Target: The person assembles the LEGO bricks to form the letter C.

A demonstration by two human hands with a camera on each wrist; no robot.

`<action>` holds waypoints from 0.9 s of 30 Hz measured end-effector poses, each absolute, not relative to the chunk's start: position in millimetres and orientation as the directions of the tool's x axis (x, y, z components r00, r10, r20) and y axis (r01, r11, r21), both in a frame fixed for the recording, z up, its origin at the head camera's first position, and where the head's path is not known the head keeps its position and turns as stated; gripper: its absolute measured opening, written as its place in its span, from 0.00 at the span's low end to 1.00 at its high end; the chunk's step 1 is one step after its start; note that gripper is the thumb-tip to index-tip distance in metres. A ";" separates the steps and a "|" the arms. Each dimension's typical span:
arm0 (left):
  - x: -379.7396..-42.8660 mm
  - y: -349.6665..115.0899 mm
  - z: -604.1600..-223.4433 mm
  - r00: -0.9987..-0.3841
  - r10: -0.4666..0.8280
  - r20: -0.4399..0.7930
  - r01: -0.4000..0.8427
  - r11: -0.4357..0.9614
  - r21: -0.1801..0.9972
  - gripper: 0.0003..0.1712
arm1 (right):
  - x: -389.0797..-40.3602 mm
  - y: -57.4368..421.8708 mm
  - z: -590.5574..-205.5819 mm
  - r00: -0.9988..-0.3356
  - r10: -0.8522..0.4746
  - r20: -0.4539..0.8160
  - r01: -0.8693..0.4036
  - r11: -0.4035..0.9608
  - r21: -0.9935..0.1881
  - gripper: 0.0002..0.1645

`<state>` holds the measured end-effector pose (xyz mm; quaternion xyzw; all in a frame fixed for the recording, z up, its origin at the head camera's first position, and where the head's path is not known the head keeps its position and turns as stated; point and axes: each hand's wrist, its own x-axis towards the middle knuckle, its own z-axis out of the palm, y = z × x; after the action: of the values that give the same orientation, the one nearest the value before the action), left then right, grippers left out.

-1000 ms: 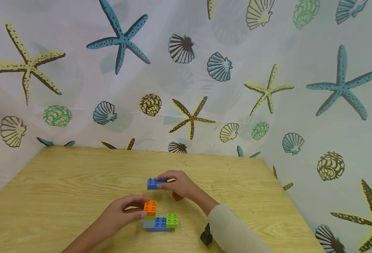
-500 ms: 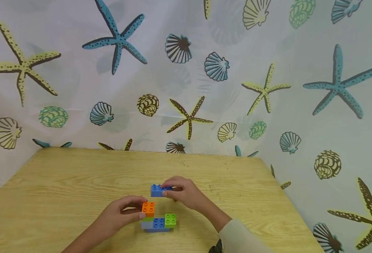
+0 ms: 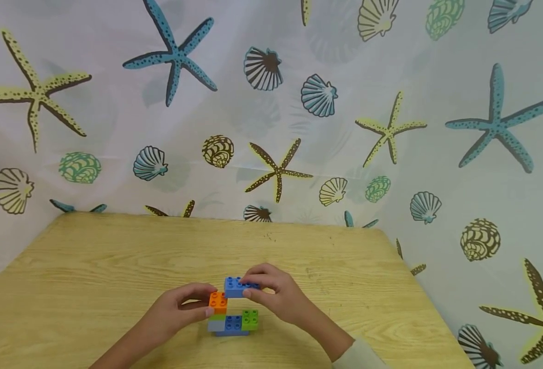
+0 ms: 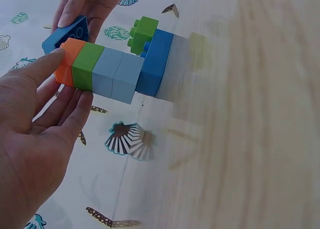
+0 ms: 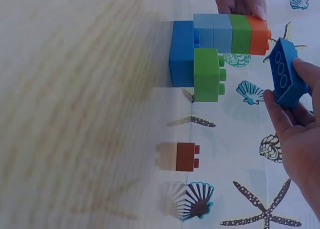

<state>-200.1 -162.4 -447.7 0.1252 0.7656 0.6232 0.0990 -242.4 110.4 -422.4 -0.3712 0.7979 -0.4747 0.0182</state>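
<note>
In the head view my left hand (image 3: pixel 174 310) pinches the orange brick (image 3: pixel 217 303) that tops a small tower. Under it, in the left wrist view, come a green brick (image 4: pixel 88 69) and two light blue bricks (image 4: pixel 106 71), all standing on one end of a long blue brick (image 4: pixel 157 64). A lime green brick (image 5: pixel 206 75) sits on that base's other end. My right hand (image 3: pixel 278 297) grips a second long blue brick (image 3: pixel 233 288) between thumb and fingers, raised beside the orange brick's studs. Its hollow underside (image 5: pixel 281 71) shows in the right wrist view.
A small brown brick (image 5: pixel 185 157) stands on the wooden table (image 3: pixel 115 246), apart from the build. A white curtain (image 3: pixel 197 118) printed with starfish and shells encloses the table's back and sides.
My right hand has brought the long blue brick nearer and slightly right, from behind the tower to close beside the orange brick. The left hand has kept its grip on the tower's top.
</note>
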 end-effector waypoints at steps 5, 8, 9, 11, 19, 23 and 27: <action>-200.2 -163.6 -448.7 -0.943 0.334 0.016 0.073 0.158 0.985 0.34 | -235.2 110.1 -424.2 -0.656 -0.631 0.415 -0.670 0.234 -0.704 0.15; -200.1 -164.7 -449.3 -0.938 0.347 0.020 0.074 0.141 0.987 0.34 | -231.9 108.9 -424.0 -0.637 -0.630 0.445 -0.696 0.220 -0.684 0.14; -200.0 -165.1 -449.5 -0.937 0.348 0.022 0.075 0.140 0.987 0.34 | -230.9 108.3 -423.7 -0.632 -0.630 0.450 -0.700 0.217 -0.680 0.14; -200.4 -165.6 -449.9 -0.936 0.351 0.022 0.077 0.141 0.987 0.34 | -229.5 107.1 -422.7 -0.620 -0.634 0.462 -0.715 0.212 -0.667 0.14; -200.1 -165.0 -450.5 -0.934 0.357 0.025 0.079 0.139 0.987 0.33 | -227.4 103.6 -421.5 -0.589 -0.662 0.463 -0.738 0.208 -0.642 0.14; -200.0 -164.3 -450.1 -0.935 0.354 0.028 0.083 0.140 0.987 0.33 | -228.3 104.2 -421.3 -0.567 -0.670 0.478 -0.764 0.211 -0.610 0.13; -200.6 -164.2 -450.0 -0.936 0.351 0.035 0.090 0.142 0.986 0.32 | -230.6 103.8 -418.8 -0.522 -0.693 0.497 -0.808 0.214 -0.549 0.13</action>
<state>-200.6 -164.2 -450.0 0.1475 0.7487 0.6382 0.1023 -230.6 103.8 -418.8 -0.4836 0.7758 -0.3989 -0.0718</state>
